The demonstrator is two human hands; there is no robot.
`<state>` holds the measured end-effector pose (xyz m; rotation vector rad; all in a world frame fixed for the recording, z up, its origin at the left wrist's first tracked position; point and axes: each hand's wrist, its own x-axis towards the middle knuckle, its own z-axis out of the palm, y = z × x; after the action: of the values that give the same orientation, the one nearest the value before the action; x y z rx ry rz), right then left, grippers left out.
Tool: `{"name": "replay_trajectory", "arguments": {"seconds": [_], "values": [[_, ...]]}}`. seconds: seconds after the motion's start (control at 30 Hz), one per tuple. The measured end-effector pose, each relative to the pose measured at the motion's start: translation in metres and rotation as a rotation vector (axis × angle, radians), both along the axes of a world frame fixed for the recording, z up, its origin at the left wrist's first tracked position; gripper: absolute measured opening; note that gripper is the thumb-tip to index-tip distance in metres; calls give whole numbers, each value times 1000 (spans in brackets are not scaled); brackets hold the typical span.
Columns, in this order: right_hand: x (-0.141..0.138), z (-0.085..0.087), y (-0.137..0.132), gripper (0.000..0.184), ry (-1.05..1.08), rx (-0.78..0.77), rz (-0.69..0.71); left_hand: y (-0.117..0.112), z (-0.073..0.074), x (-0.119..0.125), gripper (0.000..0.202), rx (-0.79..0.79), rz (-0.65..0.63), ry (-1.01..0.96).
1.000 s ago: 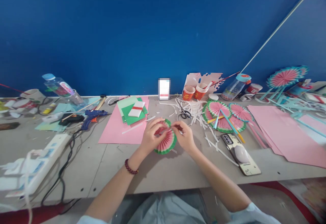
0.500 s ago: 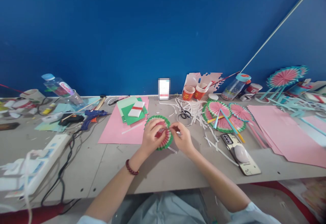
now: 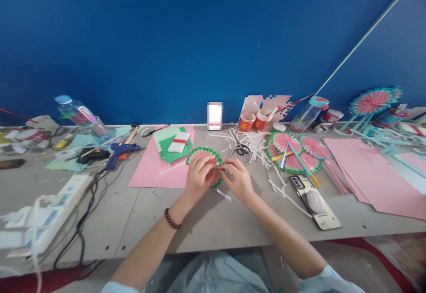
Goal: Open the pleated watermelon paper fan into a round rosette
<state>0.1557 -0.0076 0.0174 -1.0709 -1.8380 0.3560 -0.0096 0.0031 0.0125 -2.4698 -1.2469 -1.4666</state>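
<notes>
A round pleated paper fan (image 3: 203, 152), pink with a green rim like a watermelon, is held above the table between my hands. My left hand (image 3: 200, 175) is closed on it from the left and covers much of its middle. At its right edge my right hand (image 3: 237, 177) pinches, with thumb and fingertips together against the fan. The fingertips hide the exact spot they grip. A short white paper strip (image 3: 224, 195) lies on the table just below the fan. Pink paper (image 3: 143, 173) lies under and left of my left hand.
Scissors (image 3: 241, 151) rest among white paper strips (image 3: 258, 144). Finished watermelon fans (image 3: 286, 144) and a phone (image 3: 314, 202) lie to the right. Green cards (image 3: 173, 150), a blue glue gun (image 3: 121, 152) and a power strip (image 3: 63, 211) are on the left. Paper cups (image 3: 246, 121) stand behind.
The fan has shifted slightly up and to the left and tilted, so less of its lower edge shows. Both hands stay on it, the fingers moved only a little.
</notes>
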Motion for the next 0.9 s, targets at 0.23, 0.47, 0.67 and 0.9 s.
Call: {"name": "replay_trajectory", "arguments": {"seconds": [0.23,0.47,0.67,0.9], "values": [[2,-1,3,10,160,-136,27,1,-3,-1,16,34,2,11],[5,-6,6,12,219,-120,-91,5,-5,-5,66,-37,211,-346],[7,-9,9,11,242,-166,-96,13,-7,-5,64,-770,-16,-894],[7,-8,9,11,233,-173,-63,12,-7,-6,31,-1132,-219,-1026]]}}
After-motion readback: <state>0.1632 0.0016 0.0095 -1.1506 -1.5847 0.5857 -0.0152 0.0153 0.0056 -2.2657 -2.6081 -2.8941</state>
